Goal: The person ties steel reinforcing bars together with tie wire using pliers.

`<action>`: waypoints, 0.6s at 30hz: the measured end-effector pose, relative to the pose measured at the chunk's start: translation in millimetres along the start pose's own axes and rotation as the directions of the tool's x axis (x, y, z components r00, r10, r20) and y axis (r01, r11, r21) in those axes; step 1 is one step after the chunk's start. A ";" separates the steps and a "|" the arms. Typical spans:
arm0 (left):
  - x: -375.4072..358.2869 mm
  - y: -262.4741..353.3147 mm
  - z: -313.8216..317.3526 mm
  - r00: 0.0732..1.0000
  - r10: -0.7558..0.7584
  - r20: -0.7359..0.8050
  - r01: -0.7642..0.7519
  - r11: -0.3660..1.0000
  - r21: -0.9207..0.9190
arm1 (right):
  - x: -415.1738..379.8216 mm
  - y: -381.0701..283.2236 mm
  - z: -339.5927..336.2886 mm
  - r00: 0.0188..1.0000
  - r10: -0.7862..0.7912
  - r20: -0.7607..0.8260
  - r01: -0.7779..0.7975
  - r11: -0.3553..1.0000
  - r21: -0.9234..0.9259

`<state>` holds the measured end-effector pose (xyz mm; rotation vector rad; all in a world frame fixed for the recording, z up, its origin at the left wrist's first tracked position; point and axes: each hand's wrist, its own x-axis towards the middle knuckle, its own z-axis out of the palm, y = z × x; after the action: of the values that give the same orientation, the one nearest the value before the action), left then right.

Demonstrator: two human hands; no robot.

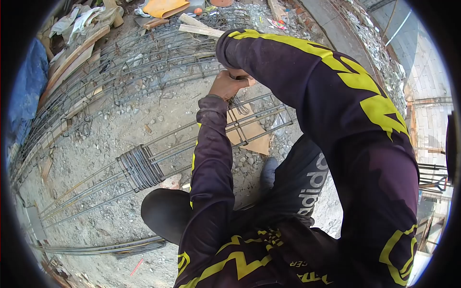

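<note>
My left hand (225, 86) is closed above the far end of a rebar frame, its fingers meeting my right hand. What the left fingers hold is too small to make out. Of my right hand (236, 73) only a sliver shows; the bent right sleeve covers the rest. Below both hands run the long steel bars (192, 140), with a few stirrups spaced along them at that end. A tight stack of square stirrups (140, 168) sits around the bars farther left. A small bundle of thin wire (238, 106) hangs just under my left hand.
A finished-looking rebar cage (144, 62) lies across the far side. Brown cardboard (257, 137) lies under the bars near my shoe (270, 172). More loose bars (101, 249) rest at lower left. Wooden planks (74, 65) and a blue tarp (29, 86) are at far left.
</note>
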<state>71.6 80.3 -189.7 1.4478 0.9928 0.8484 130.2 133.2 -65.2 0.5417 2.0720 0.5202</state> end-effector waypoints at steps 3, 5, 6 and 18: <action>-3.6 9.4 11.9 0.958 0.006 -0.287 0.057 0.975 0.213 | 1.4 1.3 1.9 0.997 0.010 0.077 -0.011 1.000 0.022; -9.7 19.6 21.9 0.896 -0.049 -0.441 0.119 0.984 0.134 | 0.5 3.2 4.0 0.993 0.010 0.120 -0.013 1.000 0.025; -6.2 19.2 22.4 0.910 -0.071 -0.409 0.140 0.980 0.141 | -1.2 3.4 6.3 0.990 0.017 0.137 -0.020 1.000 0.023; 12.3 23.9 -17.2 0.989 -0.070 0.129 -0.024 0.790 0.612 | -46.9 9.3 30.7 0.989 -0.011 -0.149 0.031 0.990 0.136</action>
<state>63.3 97.8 -164.4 2.0114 1.2366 0.3904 181.2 119.3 -44.2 0.5761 2.2647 0.4172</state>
